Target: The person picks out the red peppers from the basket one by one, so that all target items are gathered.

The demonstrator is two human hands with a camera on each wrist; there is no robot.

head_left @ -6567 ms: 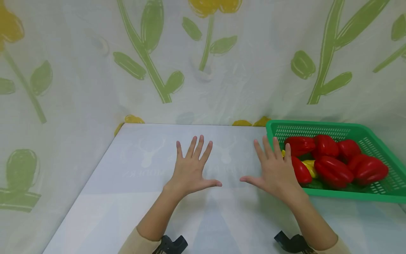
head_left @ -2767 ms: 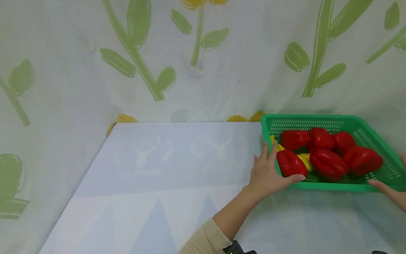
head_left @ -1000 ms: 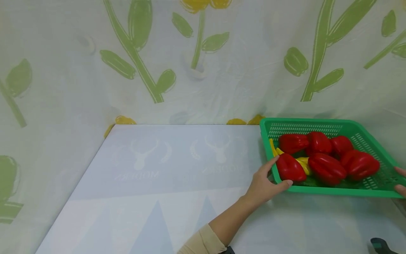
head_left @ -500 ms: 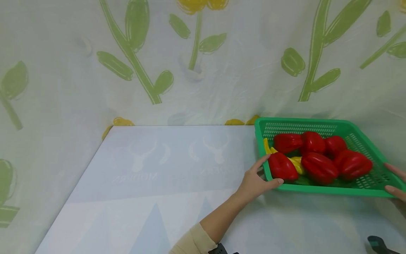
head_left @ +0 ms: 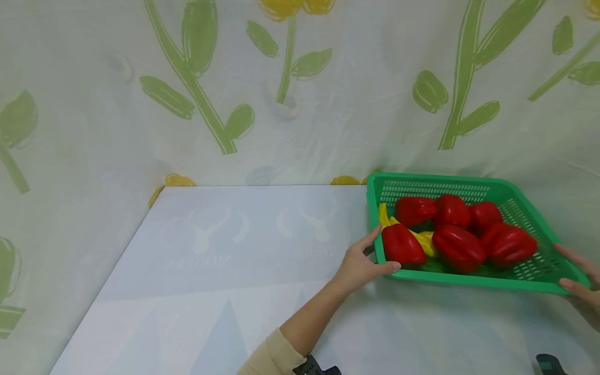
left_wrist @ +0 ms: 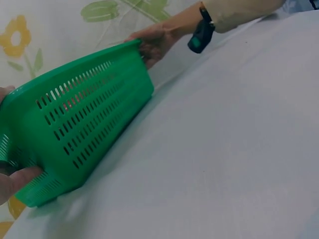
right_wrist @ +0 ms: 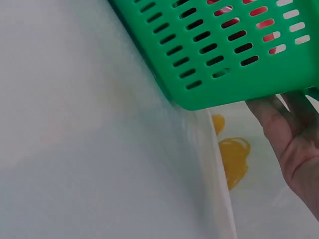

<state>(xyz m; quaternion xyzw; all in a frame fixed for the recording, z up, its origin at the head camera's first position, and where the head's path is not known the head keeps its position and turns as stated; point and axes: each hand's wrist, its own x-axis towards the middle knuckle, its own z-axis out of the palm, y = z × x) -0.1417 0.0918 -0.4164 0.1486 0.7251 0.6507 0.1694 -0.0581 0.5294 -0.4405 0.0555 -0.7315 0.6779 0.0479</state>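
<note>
A green plastic basket [head_left: 469, 281] with slotted walls holds several red bell peppers [head_left: 459, 249]. Some yellow, curved pieces [head_left: 384, 214] lie among them, partly covered. My left hand [head_left: 358, 265] grips the basket's left end, thumb over the front rim. At the opposite end my right hand [head_left: 581, 276] holds the right rim, cut off by the head view's edge. The left wrist view shows the slotted side of the basket, with the right hand [left_wrist: 154, 44] on its far end. In the right wrist view, right-hand fingers go under the basket's corner.
A white table [head_left: 262, 234] with pale printed patterns spreads to the left of the basket. Behind it hangs a pale sheet [head_left: 356, 104] printed with green stems and yellow flowers. A dark wrist strap [head_left: 314, 367] is on the left arm.
Both hands first hovered spread over the table, then went to the basket's two ends and took hold of it. Over the last second the basket has shifted left with them.
</note>
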